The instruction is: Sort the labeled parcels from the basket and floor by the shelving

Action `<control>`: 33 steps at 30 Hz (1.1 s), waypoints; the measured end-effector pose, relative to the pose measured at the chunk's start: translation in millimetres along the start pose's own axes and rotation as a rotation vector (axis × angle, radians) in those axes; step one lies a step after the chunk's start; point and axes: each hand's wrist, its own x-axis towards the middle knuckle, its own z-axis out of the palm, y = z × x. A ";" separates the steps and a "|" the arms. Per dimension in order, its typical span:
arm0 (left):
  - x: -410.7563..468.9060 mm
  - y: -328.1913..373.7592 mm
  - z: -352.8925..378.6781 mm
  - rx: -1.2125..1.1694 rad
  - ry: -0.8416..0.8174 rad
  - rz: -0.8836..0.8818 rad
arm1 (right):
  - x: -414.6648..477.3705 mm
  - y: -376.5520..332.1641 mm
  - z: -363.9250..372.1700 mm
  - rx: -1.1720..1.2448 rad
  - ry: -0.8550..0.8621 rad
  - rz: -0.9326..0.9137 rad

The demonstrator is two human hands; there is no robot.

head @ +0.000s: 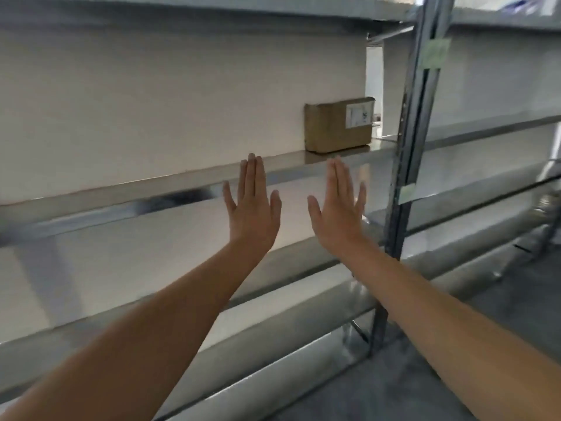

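**Shelving, metal, several tiers.** The whole view is softly blurred.
- Middle shelf (121, 189): the left end is cut off by the frame edge. A dark smeared reflection lies on the front lip.
- Upper shelf (182, 10): only the underside shows.
- Label (359, 114) on the parcel: white, with unreadable print.
- Upright post (406, 177): it carries two pale tags whose text is illegible.
- Top right corner: an item is cut off there and cannot be identified.

**Left hand** (253, 205): raised before the middle shelf's front edge, with its back to the camera. The fingers are straight and together, the thumb is out, and it holds nothing.

**Right hand** (338, 208): beside the left hand but apart from it, flat and empty in the same way. Whether either hand's fingertips touch the shelf edge cannot be told.

**Parcel** (337, 126): a brown cardboard box standing on the middle shelf near its right end, just left of the post. It is above the right hand, apart from both hands and nearer the right one.

**Floor** (394, 390): grey, at lower right.
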 end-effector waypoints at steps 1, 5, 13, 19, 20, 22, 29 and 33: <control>-2.6 25.5 15.6 -0.036 -0.021 0.033 | -3.6 26.0 -11.3 -0.041 0.007 0.033; -17.4 121.2 67.2 -0.188 -0.128 0.189 | -24.3 120.5 -60.3 -0.213 0.045 0.170; -49.7 253.0 144.8 -0.432 -0.273 0.466 | -118.1 255.0 -108.2 -0.350 0.045 0.627; -61.0 284.7 210.2 -0.560 -0.380 0.580 | -147.5 314.5 -116.4 -0.491 0.016 0.794; -60.6 285.5 222.4 -0.560 -0.399 0.593 | -143.6 322.4 -118.3 -0.517 0.025 0.810; -59.2 286.7 245.5 -0.550 -0.440 0.614 | -134.2 335.5 -117.6 -0.552 0.044 0.850; -26.2 303.9 301.9 -0.644 -0.521 0.718 | -93.4 363.5 -80.3 -0.611 0.044 0.922; -4.3 310.6 333.3 -0.650 -0.532 0.765 | -72.7 375.1 -58.5 -0.608 0.058 0.963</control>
